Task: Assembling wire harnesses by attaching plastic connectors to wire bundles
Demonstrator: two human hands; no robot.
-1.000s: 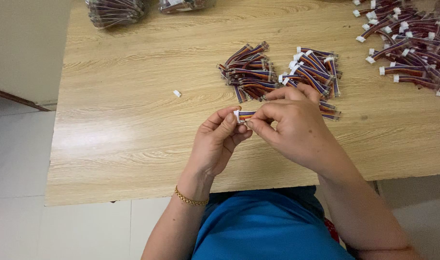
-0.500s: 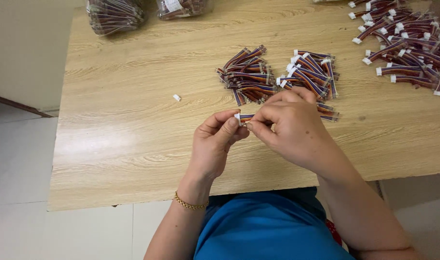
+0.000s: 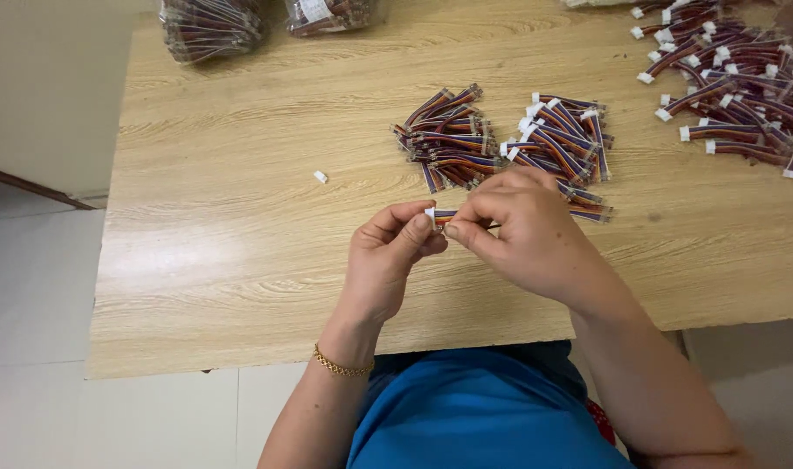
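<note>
A short multicoloured wire bundle with a white plug end (image 3: 439, 214) is pinched between both hands above the wooden table (image 3: 240, 217). My left hand (image 3: 386, 260) grips its white end with thumb and fingertips. My right hand (image 3: 522, 230) pinches the wires just to the right, and covers most of their length. Just beyond my hands lie two heaps of the same wire pieces: one without visible plugs (image 3: 444, 137) and one with white plugs (image 3: 563, 135).
A larger spread of plugged wire pieces (image 3: 731, 87) lies at the far right. Two clear bags of wires (image 3: 212, 28) (image 3: 331, 13) sit at the far edge. A single small white plug (image 3: 321, 176) lies loose left of the heaps. The table's left edge drops to a tiled floor.
Both hands stay together on the wire piece; only the fingers shift slightly and the view has drifted a little.
</note>
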